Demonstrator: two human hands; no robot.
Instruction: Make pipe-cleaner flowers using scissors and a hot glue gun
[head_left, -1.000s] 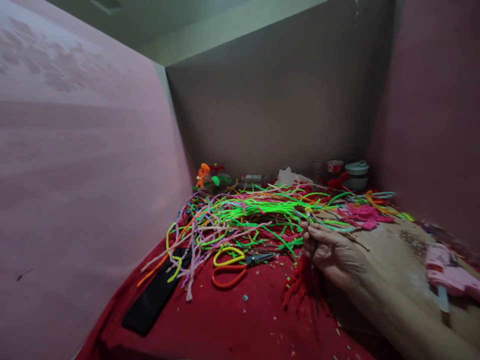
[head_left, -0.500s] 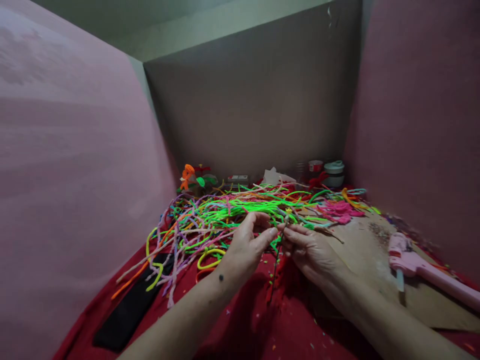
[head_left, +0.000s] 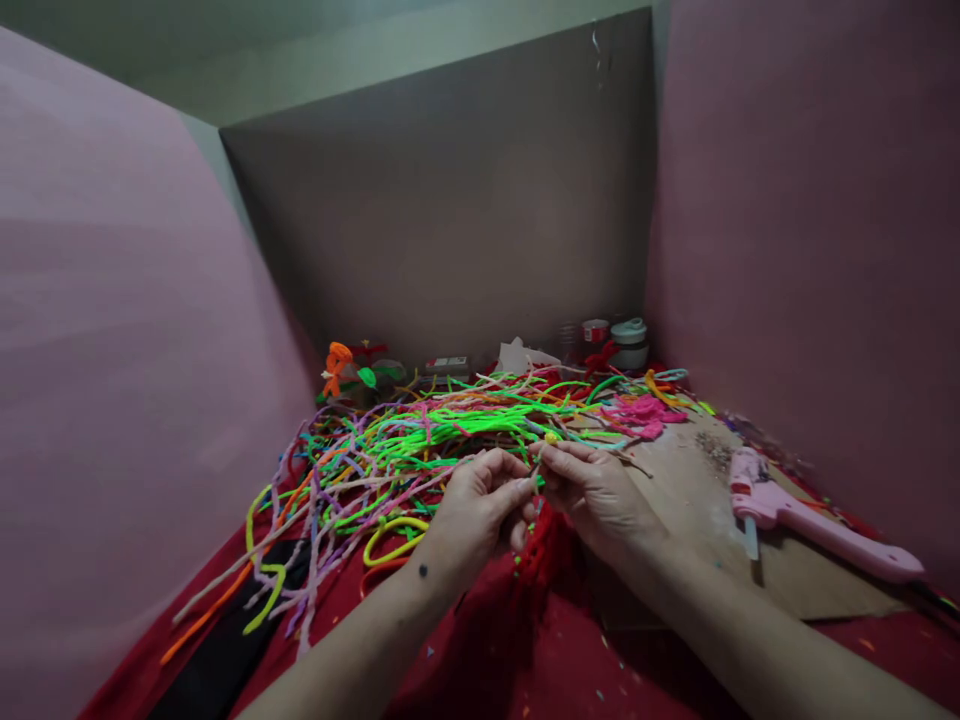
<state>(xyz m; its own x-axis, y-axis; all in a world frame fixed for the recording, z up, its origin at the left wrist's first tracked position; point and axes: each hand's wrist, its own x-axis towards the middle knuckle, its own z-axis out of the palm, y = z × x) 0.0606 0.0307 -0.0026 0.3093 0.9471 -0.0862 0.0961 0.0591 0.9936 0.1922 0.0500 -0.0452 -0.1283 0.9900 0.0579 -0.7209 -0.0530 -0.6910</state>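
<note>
My left hand and my right hand meet over the red cloth, fingertips pinched together on a thin dark stem with a small yellow tip. Red fuzzy pipe cleaners hang just below the hands. Behind them spreads a big tangle of neon green, pink, purple and orange pipe cleaners.
A pink glue gun lies on a brown cardboard sheet at the right. Yellow-handled scissors lie partly under my left wrist. A black strip lies at the left. Small jars and an orange pipe-cleaner flower stand by the back wall.
My left hand came into view and joined the right on the stem. Both hands have closed in on it, and the view has swung to the right.
</note>
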